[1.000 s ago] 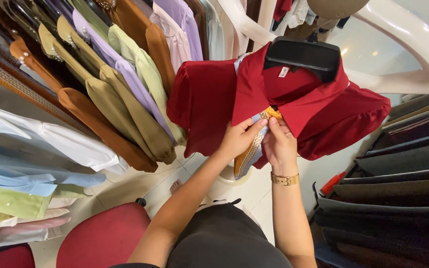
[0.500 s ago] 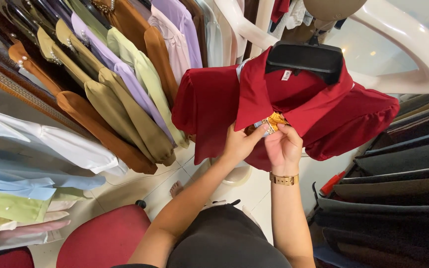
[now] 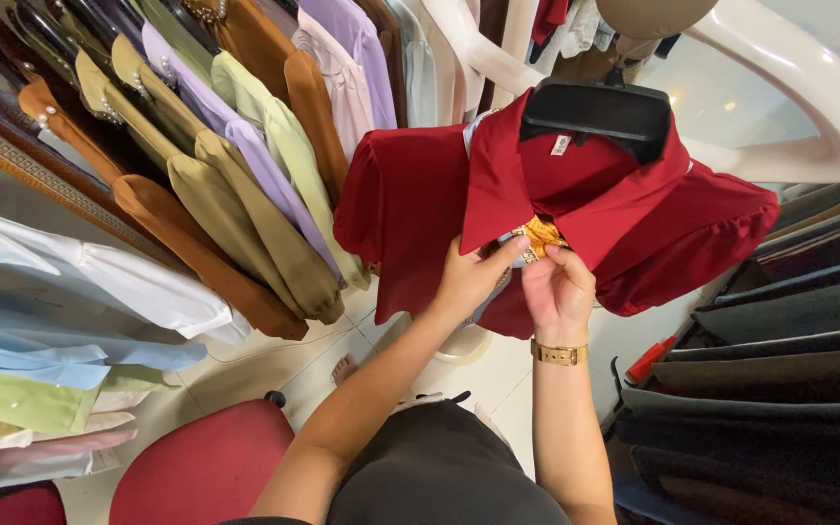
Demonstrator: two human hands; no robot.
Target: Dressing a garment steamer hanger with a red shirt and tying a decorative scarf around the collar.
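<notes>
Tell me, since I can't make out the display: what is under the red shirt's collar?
A yellow patterned piece shows below the red shirt collar, pinched by the left hand and right hand. The rest is covered by fabric.

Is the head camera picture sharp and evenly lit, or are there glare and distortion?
Head view: red blouse and both hands, left hand, right hand, are sharp and evenly lit; glare whitens the floor top right; wide-angle distortion bends the hanging shirts at the edges.
</notes>
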